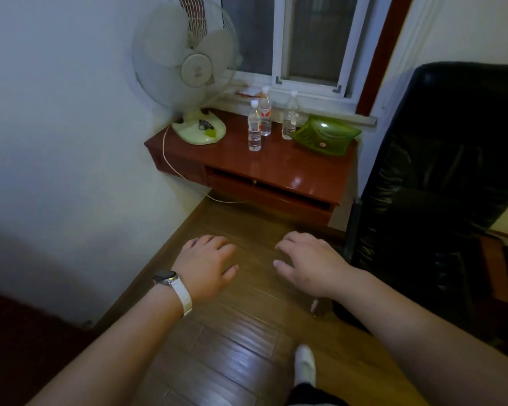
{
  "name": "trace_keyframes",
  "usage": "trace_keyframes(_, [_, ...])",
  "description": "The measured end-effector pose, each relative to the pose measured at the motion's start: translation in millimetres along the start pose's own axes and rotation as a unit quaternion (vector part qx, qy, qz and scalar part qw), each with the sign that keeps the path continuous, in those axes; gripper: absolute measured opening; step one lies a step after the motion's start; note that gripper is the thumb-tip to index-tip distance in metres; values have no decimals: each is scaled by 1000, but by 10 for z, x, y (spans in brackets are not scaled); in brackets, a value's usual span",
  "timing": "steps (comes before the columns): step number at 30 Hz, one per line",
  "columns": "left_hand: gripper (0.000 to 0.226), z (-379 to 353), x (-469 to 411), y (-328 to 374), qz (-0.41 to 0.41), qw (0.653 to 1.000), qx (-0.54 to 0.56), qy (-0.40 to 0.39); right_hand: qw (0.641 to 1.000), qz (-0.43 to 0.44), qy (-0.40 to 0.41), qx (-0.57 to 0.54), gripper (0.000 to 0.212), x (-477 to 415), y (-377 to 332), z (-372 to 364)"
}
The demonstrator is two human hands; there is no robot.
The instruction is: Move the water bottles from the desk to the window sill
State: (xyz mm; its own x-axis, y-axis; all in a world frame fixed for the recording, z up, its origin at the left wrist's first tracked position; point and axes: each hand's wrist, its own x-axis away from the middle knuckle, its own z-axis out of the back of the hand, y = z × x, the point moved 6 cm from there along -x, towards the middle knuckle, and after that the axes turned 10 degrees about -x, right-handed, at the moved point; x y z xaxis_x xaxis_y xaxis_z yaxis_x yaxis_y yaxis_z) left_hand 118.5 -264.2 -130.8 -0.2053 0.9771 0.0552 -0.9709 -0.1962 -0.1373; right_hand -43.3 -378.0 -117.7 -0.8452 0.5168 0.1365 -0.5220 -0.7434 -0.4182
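Three clear water bottles with white caps stand upright on the red-brown desk (276, 165): a front one (254, 127), one with a red label (265, 112) just behind it, and a third (289, 117) to the right. The white window sill (320, 108) runs behind the desk, under the window. My left hand (207, 263), with a watch on its wrist, and my right hand (308, 262) hover over the wooden floor, well short of the desk. Both hold nothing, fingers loosely spread.
A white table fan (188, 71) stands on the desk's left end, its cord hanging down the wall. A green glass dish (326, 136) sits at the desk's right end. A black leather chair (440, 177) stands to the right. Some paper (248, 90) lies on the sill.
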Motion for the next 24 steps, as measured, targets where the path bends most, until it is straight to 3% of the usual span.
trace_keyframes(11, [49, -76, -1707, -371, 23, 999, -13, -24, 999, 22, -46, -14, 51, -1597, 928, 410])
trace_keyframes(24, [50, 209, -3580, -722, 35, 999, -5, -20, 999, 25, -32, -27, 55, -2956, 1909, 1207])
